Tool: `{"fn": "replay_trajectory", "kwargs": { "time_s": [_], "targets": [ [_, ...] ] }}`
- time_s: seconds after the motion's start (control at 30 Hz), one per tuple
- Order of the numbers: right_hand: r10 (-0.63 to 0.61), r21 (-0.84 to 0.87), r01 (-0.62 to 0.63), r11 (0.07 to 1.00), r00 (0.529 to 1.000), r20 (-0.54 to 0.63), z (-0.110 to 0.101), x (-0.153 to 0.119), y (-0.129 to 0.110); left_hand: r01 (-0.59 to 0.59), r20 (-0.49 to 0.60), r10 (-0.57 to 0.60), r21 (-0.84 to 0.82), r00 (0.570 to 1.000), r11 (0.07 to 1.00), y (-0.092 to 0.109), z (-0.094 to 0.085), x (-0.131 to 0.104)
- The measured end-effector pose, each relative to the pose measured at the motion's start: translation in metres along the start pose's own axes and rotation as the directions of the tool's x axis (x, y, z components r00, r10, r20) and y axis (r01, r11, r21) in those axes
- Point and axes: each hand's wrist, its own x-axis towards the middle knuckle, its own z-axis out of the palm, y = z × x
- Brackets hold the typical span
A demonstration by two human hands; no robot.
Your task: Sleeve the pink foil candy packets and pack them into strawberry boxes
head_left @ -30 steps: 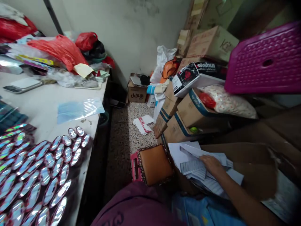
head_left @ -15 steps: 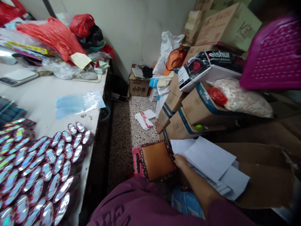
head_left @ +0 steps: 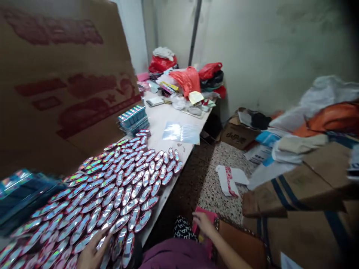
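Note:
Many shiny oval items with pink-red edges (head_left: 127,196) stand in rows on the white table (head_left: 157,129). My left hand (head_left: 94,251) is over their near rows, fingers apart and touching or just above them. On the right, my right hand (head_left: 202,221) is at the pink stool (head_left: 209,248), beside the brown cushioned seat (head_left: 241,243). Its fingers are partly spread; nothing shows in them.
A large cardboard box (head_left: 64,82) rises behind the rows. Teal packs (head_left: 134,118) sit at the table's left side, bags (head_left: 187,80) at its far end. Cartons (head_left: 305,183) line the right, and white cardboard (head_left: 230,179) lies on the floor.
The view has swung left toward the table. My left hand has come into view over the oval items. My right hand has moved from the brown seat's right edge to its left side.

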Motion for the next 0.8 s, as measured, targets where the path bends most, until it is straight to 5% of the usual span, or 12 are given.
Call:
{"fn": "replay_trajectory", "kwargs": {
  "time_s": [0.1,0.23,0.33,0.43,0.57,0.8],
  "targets": [
    [-0.022,-0.053,0.009,0.999,0.967,-0.252,-0.055,0.081,-0.025,0.09,-0.07,-0.095,-0.066,0.993,0.994,0.001,-0.002,-0.003],
    [-0.02,-0.163,-0.045,0.986,0.927,-0.374,-0.128,0.204,-0.068,0.157,-0.199,-0.182,-0.135,0.963,0.978,0.019,0.01,0.003],
    [-0.174,-0.331,0.074,0.941,0.942,-0.285,-0.153,0.285,-0.11,0.222,-0.267,-0.267,-0.188,0.926,0.957,0.053,0.03,0.006],
    [-0.379,-0.593,0.298,0.748,0.925,-0.013,-0.153,0.343,-0.149,0.274,-0.27,-0.335,-0.237,0.903,0.932,0.098,0.053,0.006],
    [-0.313,-0.75,0.295,0.592,0.942,0.123,-0.144,0.383,-0.17,0.314,-0.255,-0.391,-0.295,0.884,0.903,0.14,0.075,0.004],
    [-0.288,-0.806,0.34,0.485,0.932,0.22,-0.147,0.392,-0.16,0.397,-0.274,-0.487,-0.326,0.829,0.858,0.156,0.094,0.009]
  ]
}}
